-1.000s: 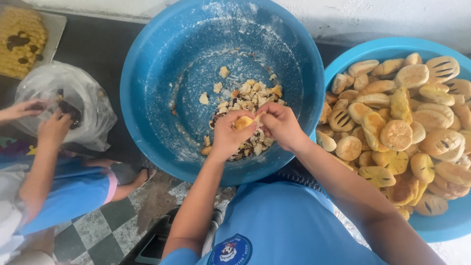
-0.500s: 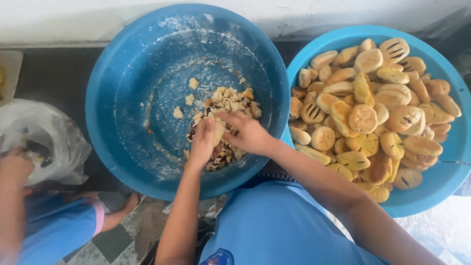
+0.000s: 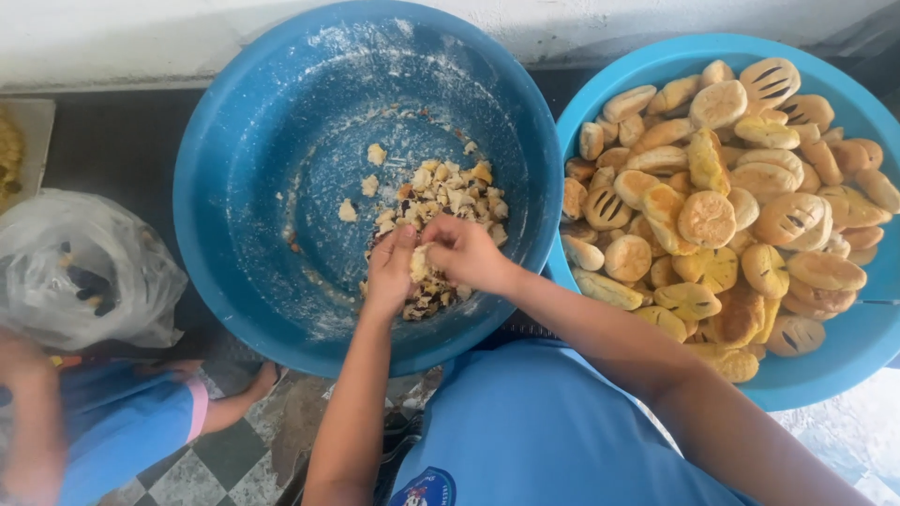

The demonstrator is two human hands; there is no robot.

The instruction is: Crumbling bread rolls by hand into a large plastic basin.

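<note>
A big dark blue basin (image 3: pixel 281 141) dusted with flour holds a heap of torn bread pieces (image 3: pixel 450 192). My left hand (image 3: pixel 389 272) and my right hand (image 3: pixel 464 251) meet over the near side of that heap, both gripping one pale bread piece (image 3: pixel 419 262) between their fingers. To the right stands a lighter blue basin (image 3: pixel 834 365) piled with several whole baked buns (image 3: pixel 712 215), some scored with dark slits.
At the left a person in blue sits beside a clear plastic bag (image 3: pixel 80 272) with dark contents; their arm (image 3: pixel 33 422) is blurred. A white wall runs along the back. Checkered floor tiles (image 3: pixel 187 468) show at the bottom left.
The view has shifted, so the basins sit further right in the picture. My hands stay together over the heap, still working a bread piece. The person's arm at the left has dropped lower.
</note>
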